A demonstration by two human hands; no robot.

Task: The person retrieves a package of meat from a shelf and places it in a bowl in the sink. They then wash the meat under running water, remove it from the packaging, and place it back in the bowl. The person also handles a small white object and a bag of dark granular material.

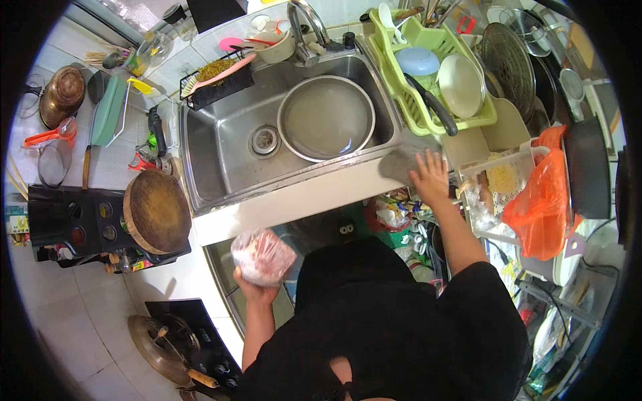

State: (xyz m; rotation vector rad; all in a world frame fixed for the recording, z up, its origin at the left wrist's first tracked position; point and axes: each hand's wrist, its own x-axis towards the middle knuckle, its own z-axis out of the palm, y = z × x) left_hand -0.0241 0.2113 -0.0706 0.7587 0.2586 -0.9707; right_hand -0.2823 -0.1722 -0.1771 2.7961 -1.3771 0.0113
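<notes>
My left hand (258, 290) holds up a lump of raw meat (264, 256) in a clear plastic bag, in front of the counter edge. My right hand (432, 175), its fingers spread and holding nothing, is at the counter's front edge right of the sink. Beside its fingertips is a dark grey patch (400, 163); I cannot tell whether it is a cloth or a shadow. Inside the stainless steel sink (225, 165), a round metal basin (326, 118) of cloudy water sits on the right, next to the drain strainer (264, 141).
A green dish rack (419, 113) with bowls stands right of the sink, below the faucet's (313, 22) right side. A round wooden chopping board (158, 210) leans at the left. Further down is a gas stove (210, 336) with a lidded wok (155, 341). An orange plastic bag (539, 200) hangs at right.
</notes>
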